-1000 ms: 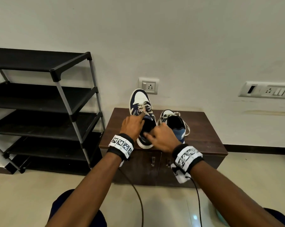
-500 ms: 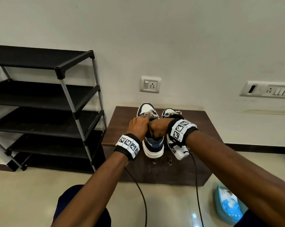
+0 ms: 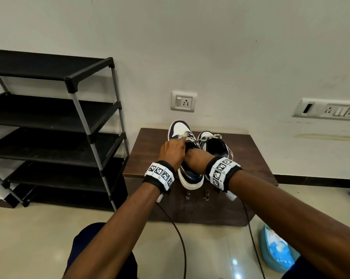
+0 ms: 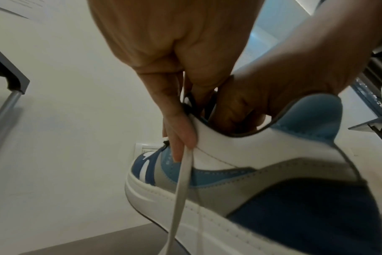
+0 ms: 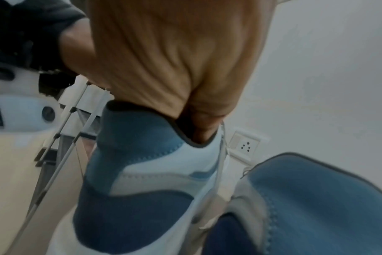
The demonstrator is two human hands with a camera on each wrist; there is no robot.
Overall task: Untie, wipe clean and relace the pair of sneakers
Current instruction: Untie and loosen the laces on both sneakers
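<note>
From the head view, two sneakers are sitting on one brown cabinet (image 3: 150, 150): the left sneaker (image 3: 190, 176) is tilting with its heel overhanging the near edge, and the right sneaker (image 3: 216, 144) is resting just beside it, farther back. The left hand (image 3: 171, 151) is curling over the left sneaker's laces, while the right hand (image 3: 198, 158) is reaching into its opening. Two wall sockets are showing on the far wall, one black shoe rack (image 3: 49, 125) at left.

In the left wrist view, the left hand (image 4: 164, 51) is pinching one flat white lace (image 4: 181, 186) against the collar (no readable brand).

In the right wrist view, the right hand (image 5: 175, 60) is gripping the collar, fingers hidden inside the shoe.
</note>
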